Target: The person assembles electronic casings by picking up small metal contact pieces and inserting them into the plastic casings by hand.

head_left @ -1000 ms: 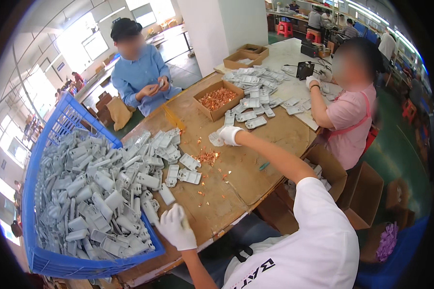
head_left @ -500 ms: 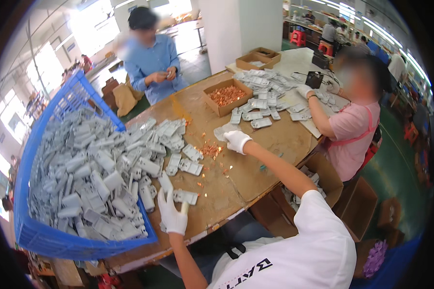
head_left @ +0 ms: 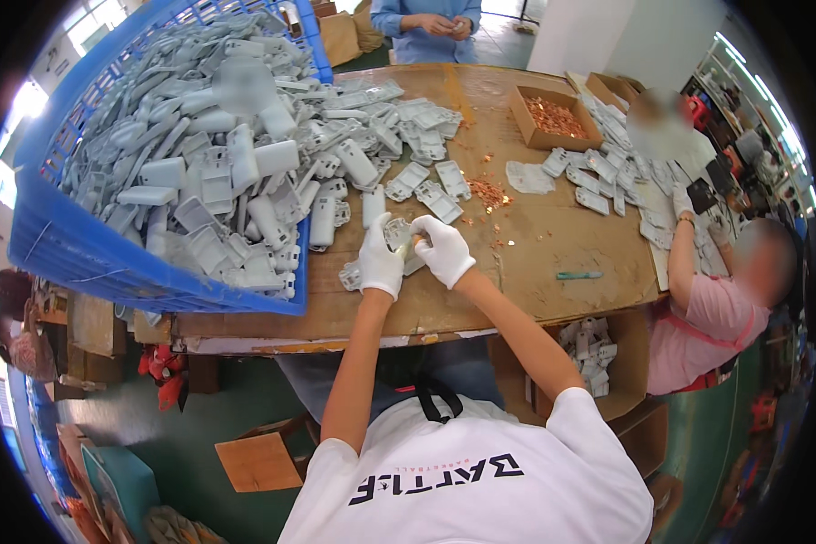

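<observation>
On the near side of the brown table (head_left: pixel 553 236), the left hand in a white glove (head_left: pixel 381 263) gripped a small pale grey plastic case (head_left: pixel 396 233). The right hand in a white glove (head_left: pixel 444 254) had bent fingers close beside it, but I couldn't tell if they pinched anything. On the left stood a big blue plastic basket (head_left: pixel 154 270) of grey cases (head_left: pixel 213 168); far right sat a brown cardboard box (head_left: pixel 558 141) of little copper-coloured bits (head_left: pixel 555 118).
</observation>
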Demonstrator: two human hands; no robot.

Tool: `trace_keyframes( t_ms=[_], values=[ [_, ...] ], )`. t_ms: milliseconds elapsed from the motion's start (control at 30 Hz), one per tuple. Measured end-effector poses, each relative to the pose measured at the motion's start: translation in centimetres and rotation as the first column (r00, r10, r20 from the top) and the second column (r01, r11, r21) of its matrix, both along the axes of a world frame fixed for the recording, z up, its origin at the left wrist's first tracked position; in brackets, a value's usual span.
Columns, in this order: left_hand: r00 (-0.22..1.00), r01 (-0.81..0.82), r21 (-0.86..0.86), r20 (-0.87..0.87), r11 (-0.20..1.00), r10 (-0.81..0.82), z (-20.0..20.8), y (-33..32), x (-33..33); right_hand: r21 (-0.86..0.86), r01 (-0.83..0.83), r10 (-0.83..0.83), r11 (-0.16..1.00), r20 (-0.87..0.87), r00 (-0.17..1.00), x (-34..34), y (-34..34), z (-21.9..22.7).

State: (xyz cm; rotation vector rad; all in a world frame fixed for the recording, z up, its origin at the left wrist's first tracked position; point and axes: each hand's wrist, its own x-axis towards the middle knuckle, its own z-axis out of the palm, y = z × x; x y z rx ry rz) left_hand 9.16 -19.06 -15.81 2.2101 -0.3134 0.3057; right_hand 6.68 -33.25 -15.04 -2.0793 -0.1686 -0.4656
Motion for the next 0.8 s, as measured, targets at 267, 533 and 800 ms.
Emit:
trace_keyframes(
  t_ms=[267,533,800],
  values=[
    [0.97,0.045,-0.198,-0.226,0.979,-0.09,1.3,0.3,-0.2,-0.171,0.015,0.031,0.985,0.262,0.964,0.8,1.6,1.0],
    [0.952,0.23,-0.488,-0.066,0.842,-0.298,0.4,0.3,-0.4,-0.157,0.055,-0.018,0.986,0.228,0.973,0.7,1.2,1.8],
    [0.984,0.004,-0.325,-0.165,0.946,-0.061,3.1,0.4,-1.8,-0.119,0.027,-0.009,0.993,0.152,0.988,0.1,1.5,2.5]
  ],
)
